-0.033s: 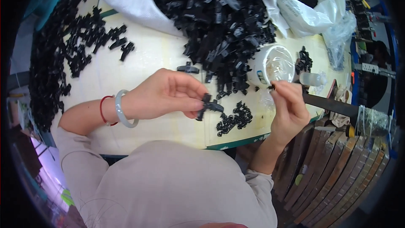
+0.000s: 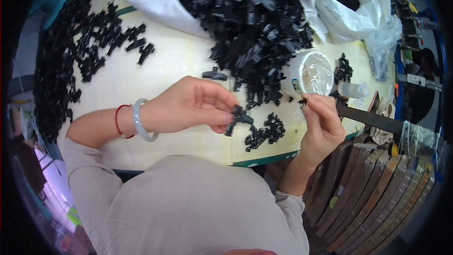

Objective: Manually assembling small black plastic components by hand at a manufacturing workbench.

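Note:
My left hand (image 2: 191,106) pinches a black cross-shaped plastic part (image 2: 241,119) between thumb and fingers, above the pale tabletop. To its right, my right hand (image 2: 324,125) is closed at the fingertips on a small black plastic piece (image 2: 302,101), close to the front of a white round tub (image 2: 289,84). A small heap of tiny black pieces (image 2: 266,131) lies on the table between the hands. Just beyond my left hand rests a single black curved part (image 2: 214,74). Behind it spreads a big pile of black plastic parts (image 2: 257,28).
White sacks (image 2: 160,2) flank the big pile. More joined black parts (image 2: 101,33) cover the table's left side. A translucent bottle (image 2: 351,89) lies beside the tub. A dark flat bar (image 2: 370,116) juts in at right, above a row of upright brown boards (image 2: 373,193).
The view has shifted slightly, so the table things sit a little further right and lower. Both hands keep their hold; the part in my left hand is tilted a little differently.

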Motion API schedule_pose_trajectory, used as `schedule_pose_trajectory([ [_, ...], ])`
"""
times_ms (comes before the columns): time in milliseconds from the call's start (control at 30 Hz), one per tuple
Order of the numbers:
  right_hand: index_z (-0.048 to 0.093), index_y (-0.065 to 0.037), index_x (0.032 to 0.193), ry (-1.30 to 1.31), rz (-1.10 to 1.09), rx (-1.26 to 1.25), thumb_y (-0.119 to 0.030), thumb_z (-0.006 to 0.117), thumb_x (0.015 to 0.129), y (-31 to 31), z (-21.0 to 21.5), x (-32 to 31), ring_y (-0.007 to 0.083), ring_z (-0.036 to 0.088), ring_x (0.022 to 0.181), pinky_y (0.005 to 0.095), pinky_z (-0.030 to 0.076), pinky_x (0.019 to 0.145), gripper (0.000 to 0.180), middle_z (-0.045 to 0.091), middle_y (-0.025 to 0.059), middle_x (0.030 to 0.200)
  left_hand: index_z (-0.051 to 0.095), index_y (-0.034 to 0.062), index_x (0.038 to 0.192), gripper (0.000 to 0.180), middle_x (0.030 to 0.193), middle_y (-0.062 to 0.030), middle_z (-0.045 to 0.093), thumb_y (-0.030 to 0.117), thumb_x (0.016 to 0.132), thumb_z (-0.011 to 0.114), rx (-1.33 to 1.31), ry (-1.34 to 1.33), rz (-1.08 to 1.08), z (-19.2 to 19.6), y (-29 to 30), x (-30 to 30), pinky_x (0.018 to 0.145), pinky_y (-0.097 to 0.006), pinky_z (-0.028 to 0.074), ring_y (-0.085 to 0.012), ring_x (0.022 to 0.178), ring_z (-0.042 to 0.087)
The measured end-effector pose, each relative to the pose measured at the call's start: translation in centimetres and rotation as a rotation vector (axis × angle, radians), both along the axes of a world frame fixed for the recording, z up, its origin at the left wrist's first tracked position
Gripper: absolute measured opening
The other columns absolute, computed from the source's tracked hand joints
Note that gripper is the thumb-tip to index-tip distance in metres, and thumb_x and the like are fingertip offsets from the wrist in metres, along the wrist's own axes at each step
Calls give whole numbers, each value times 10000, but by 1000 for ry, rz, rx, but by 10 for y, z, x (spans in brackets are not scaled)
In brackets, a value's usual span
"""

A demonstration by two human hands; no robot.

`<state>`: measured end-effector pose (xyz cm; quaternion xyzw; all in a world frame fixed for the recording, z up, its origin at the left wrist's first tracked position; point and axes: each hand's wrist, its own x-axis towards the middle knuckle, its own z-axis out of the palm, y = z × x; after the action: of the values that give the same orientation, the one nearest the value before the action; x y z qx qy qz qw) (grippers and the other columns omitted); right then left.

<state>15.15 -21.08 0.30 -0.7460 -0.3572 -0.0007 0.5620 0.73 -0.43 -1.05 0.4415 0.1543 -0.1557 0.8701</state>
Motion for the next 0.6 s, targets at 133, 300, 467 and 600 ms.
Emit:
schedule_pose_trajectory([
  [133, 658, 13, 812, 92, 65, 117, 135, 706, 610, 8, -11, -26, 215, 600, 770, 278, 463, 699, 242, 668, 124, 802, 557, -42, 1097, 247, 922, -103, 655, 25, 863, 597, -41, 44, -32, 0, -5, 0, 722, -246, 535, -155, 802, 658],
  [300, 659, 1, 814, -20, 178, 106, 99, 734, 600, 18, -13, -39, 215, 604, 752, 280, 472, 677, 247, 672, 121, 804, 547, -36, 1131, 276, 946, -105, 657, 56, 874, 592, -78, 1, -60, -5, -5, -2, 742, -245, 535, -145, 812, 654],
  [467, 661, -1, 818, -4, 191, 103, 105, 729, 603, 18, -15, -42, 216, 601, 746, 284, 474, 675, 249, 673, 122, 814, 546, -31, 1136, 285, 953, -104, 657, 72, 875, 597, -126, -19, -68, -9, -7, -2, 747, -243, 534, -142, 813, 652],
  [600, 660, -6, 814, -96, 107, 92, 102, 725, 611, 15, -10, -38, 223, 603, 752, 284, 475, 680, 239, 673, 120, 819, 555, -30, 1116, 264, 942, -103, 657, 49, 867, 597, -118, 7, -72, -8, -6, -1, 732, -245, 533, -146, 813, 650],
])
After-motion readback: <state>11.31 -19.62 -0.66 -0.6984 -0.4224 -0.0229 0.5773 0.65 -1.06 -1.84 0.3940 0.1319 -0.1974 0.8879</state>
